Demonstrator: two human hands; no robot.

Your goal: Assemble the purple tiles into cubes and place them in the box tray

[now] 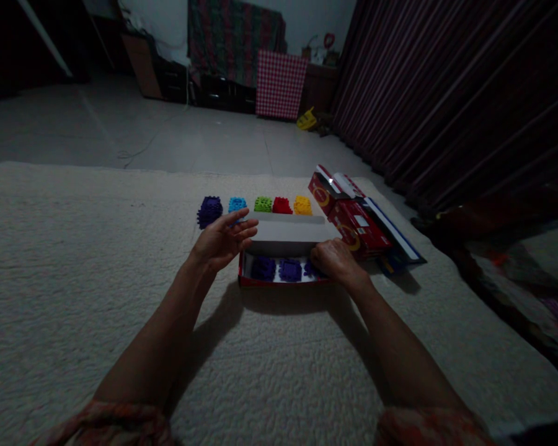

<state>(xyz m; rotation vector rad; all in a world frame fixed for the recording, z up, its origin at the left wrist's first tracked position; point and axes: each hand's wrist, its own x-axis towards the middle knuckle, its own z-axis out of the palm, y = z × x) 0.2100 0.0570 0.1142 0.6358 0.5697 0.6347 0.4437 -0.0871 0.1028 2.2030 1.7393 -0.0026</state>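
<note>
A shallow red-rimmed box (pixel 260 282) lies on a cream carpet before me, holding purple toothed pieces (pixel 289 269) in a row. A grey-white panel (pixel 291 234) stands along its far side. My left hand (pixel 221 240) hovers at the panel's left end, fingers stretched out and holding nothing. My right hand (pixel 335 260) rests curled on the box's right end, its fingertips over a purple piece; whether it grips one is hidden. Behind the box sit separate piles: purple (pixel 209 210), blue (pixel 237 204), green (pixel 263 204), red (pixel 281 205) and yellow (pixel 302 205).
Red printed cartons (pixel 353 220) lie to the right of the box. A dark striped curtain (pixel 456 93) runs along the right. Beyond the carpet (pixel 74 266) are a bare floor, a red checked cloth (pixel 279 85) and dark furniture.
</note>
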